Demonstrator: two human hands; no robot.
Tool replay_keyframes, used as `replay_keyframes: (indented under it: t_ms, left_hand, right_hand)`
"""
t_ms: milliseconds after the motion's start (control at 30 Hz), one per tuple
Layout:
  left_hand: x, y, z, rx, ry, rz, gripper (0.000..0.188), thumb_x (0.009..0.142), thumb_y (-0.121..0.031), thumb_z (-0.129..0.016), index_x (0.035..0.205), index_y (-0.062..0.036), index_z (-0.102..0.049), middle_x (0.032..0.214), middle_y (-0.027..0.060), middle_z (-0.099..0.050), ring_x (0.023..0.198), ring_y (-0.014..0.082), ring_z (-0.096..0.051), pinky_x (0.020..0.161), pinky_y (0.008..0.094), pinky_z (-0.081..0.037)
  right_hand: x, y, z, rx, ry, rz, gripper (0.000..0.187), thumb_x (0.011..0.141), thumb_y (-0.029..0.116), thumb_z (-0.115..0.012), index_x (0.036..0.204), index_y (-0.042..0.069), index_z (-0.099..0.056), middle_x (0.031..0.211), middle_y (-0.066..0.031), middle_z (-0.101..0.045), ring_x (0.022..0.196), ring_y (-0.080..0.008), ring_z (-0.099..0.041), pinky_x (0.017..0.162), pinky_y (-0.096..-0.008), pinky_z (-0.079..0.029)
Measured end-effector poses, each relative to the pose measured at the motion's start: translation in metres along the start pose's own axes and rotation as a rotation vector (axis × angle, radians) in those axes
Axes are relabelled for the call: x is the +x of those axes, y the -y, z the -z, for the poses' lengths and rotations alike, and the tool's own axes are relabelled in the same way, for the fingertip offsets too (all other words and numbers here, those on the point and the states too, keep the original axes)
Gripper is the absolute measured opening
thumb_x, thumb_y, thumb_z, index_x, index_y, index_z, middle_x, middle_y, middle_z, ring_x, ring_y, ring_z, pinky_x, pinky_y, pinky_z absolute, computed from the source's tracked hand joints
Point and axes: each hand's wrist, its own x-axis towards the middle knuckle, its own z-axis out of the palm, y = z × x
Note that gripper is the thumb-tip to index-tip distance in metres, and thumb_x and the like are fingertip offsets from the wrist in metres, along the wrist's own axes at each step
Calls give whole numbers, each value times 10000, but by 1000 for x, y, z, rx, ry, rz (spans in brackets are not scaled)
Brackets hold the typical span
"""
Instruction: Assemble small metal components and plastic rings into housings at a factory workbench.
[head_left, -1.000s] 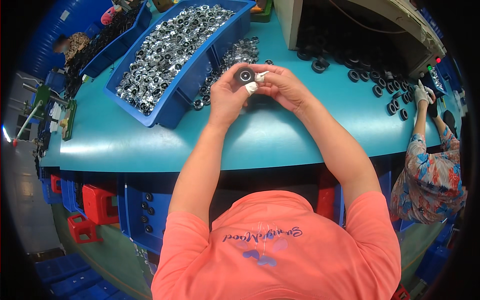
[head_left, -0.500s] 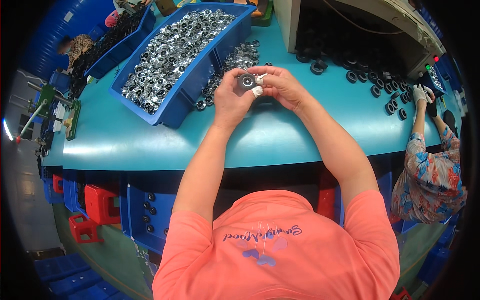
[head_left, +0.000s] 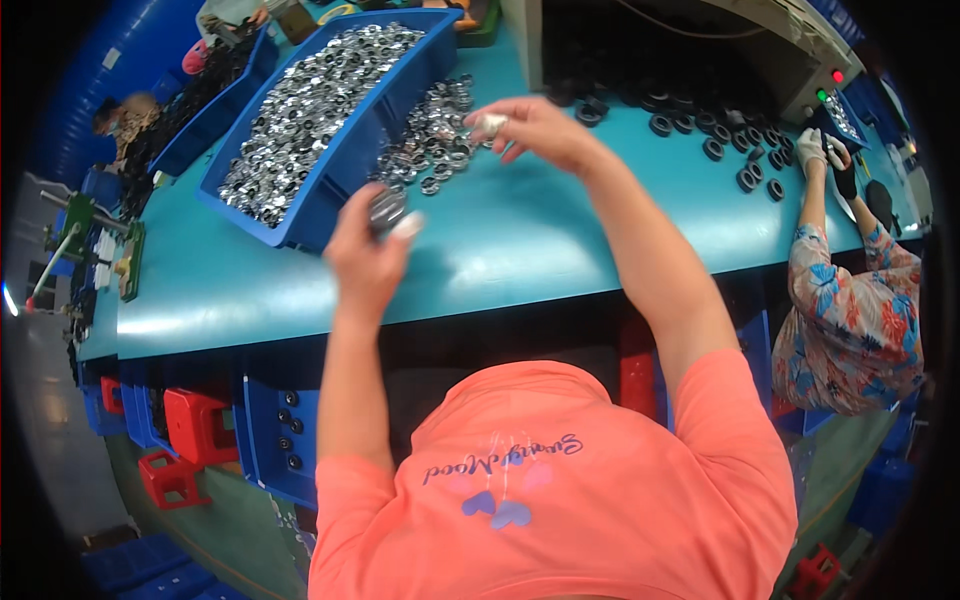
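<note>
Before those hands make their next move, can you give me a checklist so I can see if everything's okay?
1. Left hand has hold of the round part: ok.
2. Round part looks clean and whole: cannot tell, it is blurred.
3. Right hand is empty: cannot tell, its fingertips are blurred.
4. Shiny parts are all inside the big blue bin: not ok, some lie beside it on the table.
5. Co-worker's hands are apart from these two: ok, they are over to the right.
</note>
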Motion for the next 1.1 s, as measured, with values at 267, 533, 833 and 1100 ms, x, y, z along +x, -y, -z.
replay_keyframes:
  t_ms: [267,533,833,1100]
  left_hand:
    - [-197,91,220,629,14,510,311,923,-167,-647,1189,-10,-604,829,85,-646,745,176,-611,718,315,-506]
    - [-136,51,175,526,-88,415,390,945,-286,-617,1262,-61,-585,814,115,-633,688,226,-601,636,358,-496]
    - [40,18,-26,-945,418,621,604,1032,-498,-416,1436,-49,-423,1098,127,-642,874,187,-610,687,329,-519]
    - [73,60,-74,-1533,328,593,442,1072,-354,-339,1306,-30,-529,1028,129,-649,825,190,-600,696,328,-496]
  right_hand:
    - [-33,-26,126,-880,-508,47,411,828,290,-717,1189,95,-700,1063,-143,-712,1013,-306,-670,912,-407,-525]
    - [-27,-59,124,-894,-556,-123,453,814,294,-743,1216,94,-679,1156,-146,-692,1058,-311,-661,942,-410,-514]
    - [-10,4,-30,-471,-421,613,257,726,105,-798,958,72,-693,1007,-47,-662,830,-165,-651,724,-306,-545]
    - [23,-7,-37,-166,-381,363,294,884,177,-691,1155,64,-678,1128,-53,-683,1016,-167,-640,837,-299,-507]
